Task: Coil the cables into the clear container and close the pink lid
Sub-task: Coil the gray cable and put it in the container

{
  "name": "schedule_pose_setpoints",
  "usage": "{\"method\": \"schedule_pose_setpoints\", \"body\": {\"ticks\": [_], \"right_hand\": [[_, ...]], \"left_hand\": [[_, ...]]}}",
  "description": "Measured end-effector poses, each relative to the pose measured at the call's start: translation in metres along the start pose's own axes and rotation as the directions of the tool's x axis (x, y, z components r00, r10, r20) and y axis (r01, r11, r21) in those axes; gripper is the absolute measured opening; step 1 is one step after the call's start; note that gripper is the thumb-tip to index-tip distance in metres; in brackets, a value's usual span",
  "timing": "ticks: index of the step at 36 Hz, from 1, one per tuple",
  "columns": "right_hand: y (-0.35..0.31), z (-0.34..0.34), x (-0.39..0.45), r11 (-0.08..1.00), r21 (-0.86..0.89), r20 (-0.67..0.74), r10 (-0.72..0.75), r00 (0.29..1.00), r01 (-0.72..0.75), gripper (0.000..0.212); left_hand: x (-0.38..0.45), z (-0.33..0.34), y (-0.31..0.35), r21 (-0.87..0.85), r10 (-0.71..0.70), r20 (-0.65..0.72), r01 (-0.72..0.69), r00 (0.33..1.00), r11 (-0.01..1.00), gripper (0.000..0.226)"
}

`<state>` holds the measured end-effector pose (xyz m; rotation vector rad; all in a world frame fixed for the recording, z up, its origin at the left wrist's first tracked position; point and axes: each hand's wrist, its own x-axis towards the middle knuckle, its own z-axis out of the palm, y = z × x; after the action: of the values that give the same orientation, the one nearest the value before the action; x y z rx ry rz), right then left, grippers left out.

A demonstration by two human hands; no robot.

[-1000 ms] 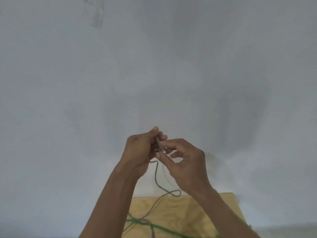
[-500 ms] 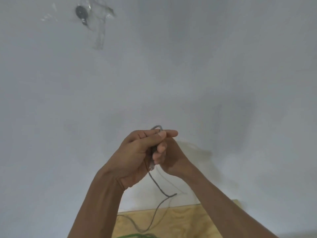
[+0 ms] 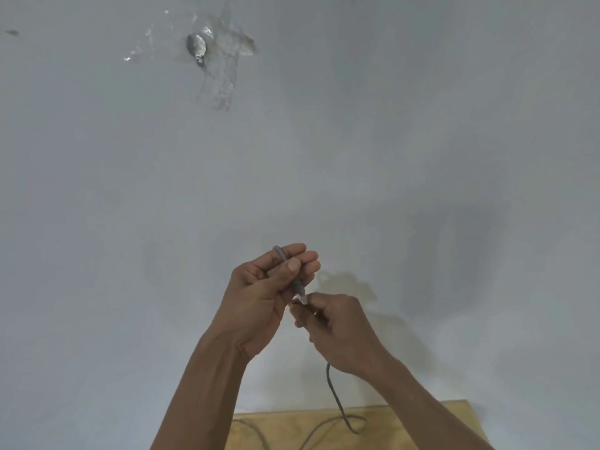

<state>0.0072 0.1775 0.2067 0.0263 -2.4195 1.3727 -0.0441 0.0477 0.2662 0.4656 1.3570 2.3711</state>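
The person holds a grey cable [image 3: 334,389] up in front of a pale grey wall [image 3: 422,141], both hands raised well above the wooden table [image 3: 422,423]. The left hand [image 3: 269,287] has its fingers and thumb curled round a short folded bight of the cable, the bend poking out above the fingers; the right hand [image 3: 337,329] pinches the cable's clear-ended plug [image 3: 301,299] just below. The rest of the cable hangs down from the right hand and loops on the tabletop. Neither the clear container nor the pink lid is in view. The risk I see is the first loop springing open: the fold is small and stiff, so a loosened thumb could let it slip, and the trailing length might snag on the table edge as it is drawn up. Compared with half a second ago, the right hand has dropped out from behind the left and now shows plainly, and the view has tipped upward, revealing a taped metal fitting [image 3: 196,46] on the wall.
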Motion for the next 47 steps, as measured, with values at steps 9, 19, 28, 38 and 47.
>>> {"method": "schedule_pose_setpoints", "body": {"ticks": [9, 19, 28, 38, 47], "right_hand": [[0.006, -0.008, -0.007, 0.969, -0.248, -0.034, 0.005, 0.999, -0.013, 0.021], [-0.01, -0.019, -0.012, 0.924, -0.379, -0.044, -0.073, 0.996, 0.051, 0.021], [-0.029, -0.033, -0.012, 0.949, -0.26, 0.068, -0.167, 0.984, 0.179, 0.019], [-0.045, -0.07, 0.025, 0.966, 0.174, 0.032, -0.201, 0.979, 0.193, 0.013], [-0.027, -0.055, 0.038, 0.788, 0.614, 0.055, -0.103, 0.993, 0.048, 0.014]], "left_hand": [[0.006, -0.003, -0.004, 0.019, 0.062, -0.019, -0.061, 0.998, 0.998, 0.033], [0.001, -0.013, -0.005, 0.318, 0.139, 0.026, -0.14, 0.99, 0.938, 0.027], [-0.009, -0.025, -0.012, 0.79, 0.143, 0.106, -0.171, 0.984, 0.589, 0.018], [-0.033, -0.018, -0.014, 0.486, -0.143, 0.169, 0.044, 0.975, 0.873, 0.036], [-0.033, 0.0, -0.011, 0.345, -0.157, 0.348, 0.029, 0.924, 0.938, 0.031]]}}
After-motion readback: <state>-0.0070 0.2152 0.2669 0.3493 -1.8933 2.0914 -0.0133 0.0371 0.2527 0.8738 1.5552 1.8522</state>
